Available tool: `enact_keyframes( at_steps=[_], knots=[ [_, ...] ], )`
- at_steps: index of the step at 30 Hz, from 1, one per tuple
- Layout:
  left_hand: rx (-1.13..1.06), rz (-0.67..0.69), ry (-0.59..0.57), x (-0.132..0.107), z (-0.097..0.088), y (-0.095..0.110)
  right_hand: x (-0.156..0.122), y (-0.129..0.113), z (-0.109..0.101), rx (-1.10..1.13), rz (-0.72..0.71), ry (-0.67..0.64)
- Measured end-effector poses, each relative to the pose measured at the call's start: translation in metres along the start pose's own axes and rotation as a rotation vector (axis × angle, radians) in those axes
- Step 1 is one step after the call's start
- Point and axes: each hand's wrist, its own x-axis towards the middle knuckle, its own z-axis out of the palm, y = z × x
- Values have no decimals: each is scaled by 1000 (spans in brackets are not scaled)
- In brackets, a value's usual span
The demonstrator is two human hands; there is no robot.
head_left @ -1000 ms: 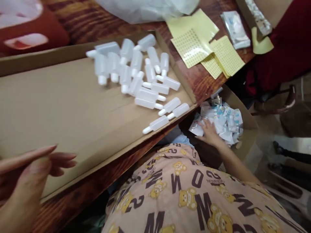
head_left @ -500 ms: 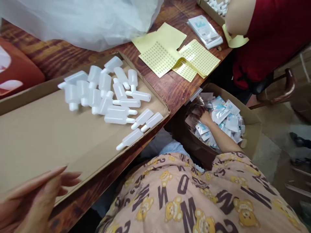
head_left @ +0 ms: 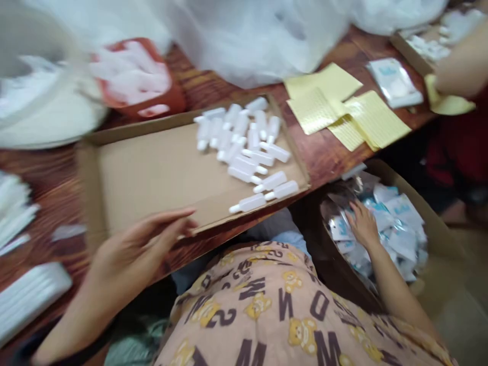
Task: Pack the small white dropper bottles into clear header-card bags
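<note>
A shallow cardboard tray [head_left: 145, 173] lies on the wooden table, with several small white plastic bottles [head_left: 247, 152] heaped in its far right corner. My left hand [head_left: 141, 249] hovers at the tray's near edge, fingers stretched out, holding nothing. My right hand [head_left: 362, 223] reaches down beside the table into a cardboard box [head_left: 438, 229] full of small white-and-blue sachets [head_left: 396, 218]. It rests palm down on them with fingers spread. I cannot see anything held in it. The whole view is blurred by motion.
Yellow sticker sheets [head_left: 343, 109] lie right of the tray. A white plastic bag [head_left: 259, 35] covers the table's far side, with a red container [head_left: 137, 84] at its left. White strips [head_left: 26, 295] lie at the left. Another person's arm [head_left: 461, 66] shows at top right.
The view has swung left and pulled back, showing the whole tray. My left hand has moved up to the tray's near edge. My right hand stays in the sachet box.
</note>
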Motion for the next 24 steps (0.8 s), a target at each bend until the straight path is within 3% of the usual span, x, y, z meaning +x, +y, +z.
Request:
enact_keyframes(
  at_steps=[2,5,8,10,13,15,17,20,24],
  knots=[
    [-130,26,-38,7,-2,14,-4,0,10,12,-101,-3],
    [-217,123,-43,10,-11,10,7,1,7,26,-238,24],
    [-272,148,-20,5,-25,-11,26,-12,-37,45,-335,91],
    [-304,123,10,2,-33,-26,37,-42,-82,67,-395,223],
    [-320,84,42,3,-43,-44,53,-118,-143,137,-528,450],
    [-333,94,49,4,-45,-53,68,-181,-166,186,-731,430],
    [-347,111,41,3,-46,-61,90,-242,-172,180,-979,296],
    [-366,117,35,-1,-48,-71,137,-329,-166,164,-1192,209],
    [-390,132,66,-9,-50,-81,213,-437,-157,108,-1211,96]
  ],
)
